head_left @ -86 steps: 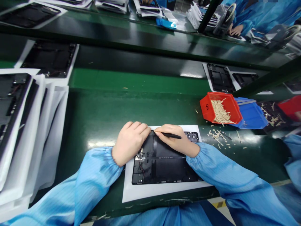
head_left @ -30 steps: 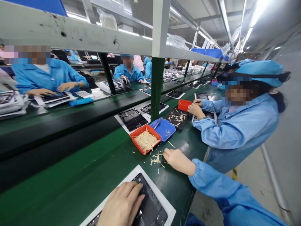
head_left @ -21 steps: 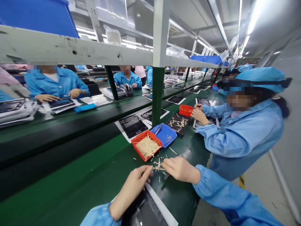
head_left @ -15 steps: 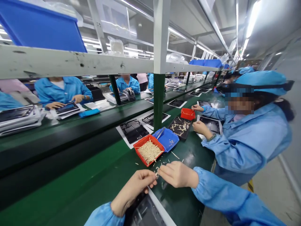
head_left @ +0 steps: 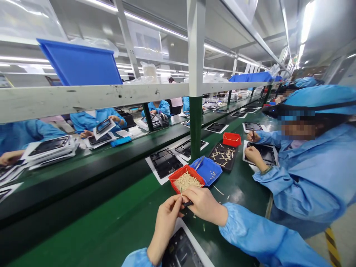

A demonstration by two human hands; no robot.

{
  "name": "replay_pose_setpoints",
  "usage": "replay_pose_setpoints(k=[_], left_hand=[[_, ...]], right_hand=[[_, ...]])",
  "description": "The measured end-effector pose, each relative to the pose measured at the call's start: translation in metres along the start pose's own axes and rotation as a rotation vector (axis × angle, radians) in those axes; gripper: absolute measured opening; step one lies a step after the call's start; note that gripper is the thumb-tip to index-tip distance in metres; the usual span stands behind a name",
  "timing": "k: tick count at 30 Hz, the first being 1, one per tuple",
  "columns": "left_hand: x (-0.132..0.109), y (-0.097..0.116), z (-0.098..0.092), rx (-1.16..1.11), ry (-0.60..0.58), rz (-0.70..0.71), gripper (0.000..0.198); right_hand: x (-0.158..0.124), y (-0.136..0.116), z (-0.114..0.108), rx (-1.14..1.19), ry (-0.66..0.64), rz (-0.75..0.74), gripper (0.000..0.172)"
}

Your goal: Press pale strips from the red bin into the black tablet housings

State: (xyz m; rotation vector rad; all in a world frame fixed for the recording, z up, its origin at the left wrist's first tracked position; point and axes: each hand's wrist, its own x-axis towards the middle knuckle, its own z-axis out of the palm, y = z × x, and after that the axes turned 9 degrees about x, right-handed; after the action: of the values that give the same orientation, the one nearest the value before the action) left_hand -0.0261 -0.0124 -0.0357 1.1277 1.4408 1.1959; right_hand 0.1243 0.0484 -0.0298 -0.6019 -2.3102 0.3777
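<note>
My left hand (head_left: 167, 219) and my right hand (head_left: 204, 204) meet just above the front edge of a red plastic tray (head_left: 178, 181) heaped with pale wooden sticks (head_left: 187, 181). The left fingers pinch what looks like a thin wooden stick (head_left: 181, 190). My right hand grips a black pen-shaped tool (head_left: 188, 204), its tip close to the left fingers. Below the hands, a black tablet back panel (head_left: 180, 252) lies on a white sheet (head_left: 180, 224), partly cut off by the frame's bottom edge. Loose sticks (head_left: 204, 227) lie on the bench near it.
A blue tray (head_left: 207, 170) touches the red tray on the green workbench (head_left: 236, 200). Beyond stand a black tray of sticks (head_left: 222, 156) and a small red bin (head_left: 231, 139). A co-worker's hands (head_left: 251, 137) work at the right. A green post (head_left: 195, 126) supports the shelf.
The view has swung up from the panel to look along the bench. Both hands have left the panel and moved up and right, from the loose sticks to over the red tray's edge.
</note>
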Motion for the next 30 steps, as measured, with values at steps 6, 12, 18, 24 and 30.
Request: replay_pose_setpoints(k=[6, 12, 18, 24, 30], left_hand=[[0.011, -0.013, 0.001, -0.028, 0.076, 0.001, 0.042], [0.016, -0.021, -0.001, -0.039, 0.115, 0.015, 0.041], [0.013, -0.019, 0.001, -0.037, 0.146, 0.085, 0.04], [0.011, -0.018, 0.002, 0.006, 0.149, 0.126, 0.038], [0.009, -0.015, 0.002, 0.055, 0.116, 0.11, 0.038]], right_hand=[[0.008, 0.025, 0.003, 0.148, 0.131, 0.209, 0.012], [0.0, 0.034, 0.005, 0.164, 0.157, 0.16, 0.027], [-0.008, 0.011, 0.013, 0.105, 0.041, -0.003, 0.015], [-0.003, 0.013, 0.016, 0.238, 0.097, 0.155, 0.012], [0.005, 0.027, 0.006, 0.453, 0.194, 0.424, 0.017]])
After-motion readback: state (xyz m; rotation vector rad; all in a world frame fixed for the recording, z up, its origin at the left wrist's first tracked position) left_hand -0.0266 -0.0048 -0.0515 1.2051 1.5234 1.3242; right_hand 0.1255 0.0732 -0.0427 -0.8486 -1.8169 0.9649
